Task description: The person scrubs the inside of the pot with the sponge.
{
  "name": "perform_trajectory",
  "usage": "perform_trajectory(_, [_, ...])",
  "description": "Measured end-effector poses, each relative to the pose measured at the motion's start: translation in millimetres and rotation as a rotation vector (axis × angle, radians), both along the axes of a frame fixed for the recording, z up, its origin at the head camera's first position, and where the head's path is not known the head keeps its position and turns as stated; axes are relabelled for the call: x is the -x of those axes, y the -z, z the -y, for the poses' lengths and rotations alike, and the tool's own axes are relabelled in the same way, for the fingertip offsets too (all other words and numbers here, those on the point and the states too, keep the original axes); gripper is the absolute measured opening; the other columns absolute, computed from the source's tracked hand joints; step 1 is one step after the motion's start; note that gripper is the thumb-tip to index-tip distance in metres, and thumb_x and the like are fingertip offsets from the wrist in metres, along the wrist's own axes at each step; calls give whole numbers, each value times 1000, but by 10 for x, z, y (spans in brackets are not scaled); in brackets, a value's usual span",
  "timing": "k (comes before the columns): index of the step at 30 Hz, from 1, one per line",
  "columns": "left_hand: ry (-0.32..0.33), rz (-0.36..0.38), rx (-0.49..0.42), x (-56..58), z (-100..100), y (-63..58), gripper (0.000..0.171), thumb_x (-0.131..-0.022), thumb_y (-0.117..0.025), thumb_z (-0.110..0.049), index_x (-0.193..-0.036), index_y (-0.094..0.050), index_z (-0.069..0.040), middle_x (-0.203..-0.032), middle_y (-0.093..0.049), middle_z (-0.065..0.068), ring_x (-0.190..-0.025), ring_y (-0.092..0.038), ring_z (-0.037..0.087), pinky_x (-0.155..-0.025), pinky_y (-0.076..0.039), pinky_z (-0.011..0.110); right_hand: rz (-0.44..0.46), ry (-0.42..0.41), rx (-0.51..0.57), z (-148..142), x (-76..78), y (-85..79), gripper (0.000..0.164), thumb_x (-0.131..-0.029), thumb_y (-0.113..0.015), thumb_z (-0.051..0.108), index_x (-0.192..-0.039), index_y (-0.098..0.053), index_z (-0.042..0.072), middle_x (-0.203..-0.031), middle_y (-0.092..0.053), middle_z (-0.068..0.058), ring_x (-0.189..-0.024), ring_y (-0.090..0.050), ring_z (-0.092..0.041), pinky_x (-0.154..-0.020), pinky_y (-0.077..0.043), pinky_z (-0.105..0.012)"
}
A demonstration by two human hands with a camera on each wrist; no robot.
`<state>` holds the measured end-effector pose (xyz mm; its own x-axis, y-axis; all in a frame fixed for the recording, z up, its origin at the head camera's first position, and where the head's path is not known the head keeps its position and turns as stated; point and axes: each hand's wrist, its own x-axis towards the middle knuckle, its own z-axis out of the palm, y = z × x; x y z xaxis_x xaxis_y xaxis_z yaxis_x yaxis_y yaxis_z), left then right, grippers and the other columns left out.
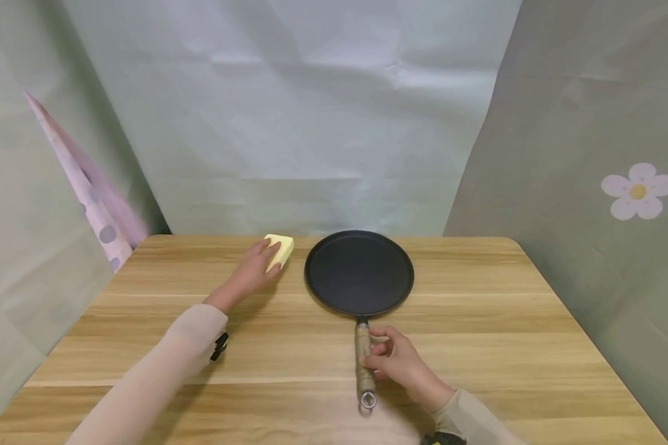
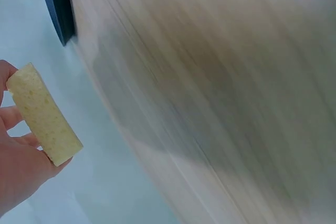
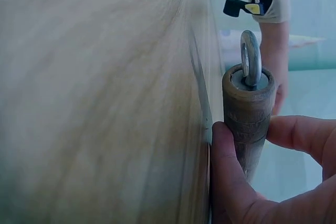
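You see a pale-yellow sponge [image 1: 283,252] left of centre; a black pan [image 1: 359,272] mid-frame; a tan, wood-grained surface [image 1: 479,346] below; a yellow-centred whitish flower [image 1: 638,191] at right.

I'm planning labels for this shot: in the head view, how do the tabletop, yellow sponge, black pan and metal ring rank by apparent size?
Largest to smallest:
1. tabletop
2. black pan
3. yellow sponge, though the left hand partly covers it
4. metal ring

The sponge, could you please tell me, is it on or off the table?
Off: in the left wrist view, the left hand grips the sponge, with backdrop showing between it and the table.
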<state>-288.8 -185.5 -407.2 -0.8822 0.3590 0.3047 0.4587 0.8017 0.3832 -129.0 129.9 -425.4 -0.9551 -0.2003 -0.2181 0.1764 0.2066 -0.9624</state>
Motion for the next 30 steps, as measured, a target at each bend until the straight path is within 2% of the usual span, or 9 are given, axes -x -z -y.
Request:
perform_trajectory(6, [78,-18,-67,-48,-155,-30,54,-91,-59,-10,-139,-43,9,-141,-35,36,-130,-34,52,-105,-30,60,5,-17,8,-4,5,4,58,-80,-70,0,-131,-43,-8,-88,-50,-8,-74,-56,-18,-66,-56,-35])
perform_trajectory(10, [123,-25,-84,-77,-239,-54,53,-91,-61,-9,-138,-45,8,-142,-36,35,-130,-34,51,-105,-30,60,6,-13,10,3,8,5,58,-80,-70,0,-131,-44,-7,-87,-51,-8,-74,-56,-17,-66,-55,-34])
perform_trajectory(15, [189,2,-88,-113,-360,-68,53,-91,-62,-10,-137,-46,7,-142,-37,33,-131,-35,50,-105,-31,59,8,-5,9,-2,9,10,58,-79,-70,0,-130,-44,-7,-87,-52,-8,-74,-57,-18,-65,-55,-34])
perform_trajectory(24, [337,79,-70,-190,-646,-94,52,-91,-63,-13,-138,-48,4,-143,-40,28,-129,-40,46,-102,-37,54,9,5,13,-18,13,-1,56,-80,-70,2,-129,-44,-7,-86,-53,-9,-74,-57,-18,-65,-56,-34])
perform_trajectory(30, [428,180,-43,-222,-771,-58,52,-94,-61,-17,-141,-46,-2,-147,-38,21,-135,-35,39,-107,-33,51,14,8,12,-27,8,5,55,-80,-71,2,-129,-45,-7,-86,-53,-9,-74,-57,-18,-66,-56,-35])
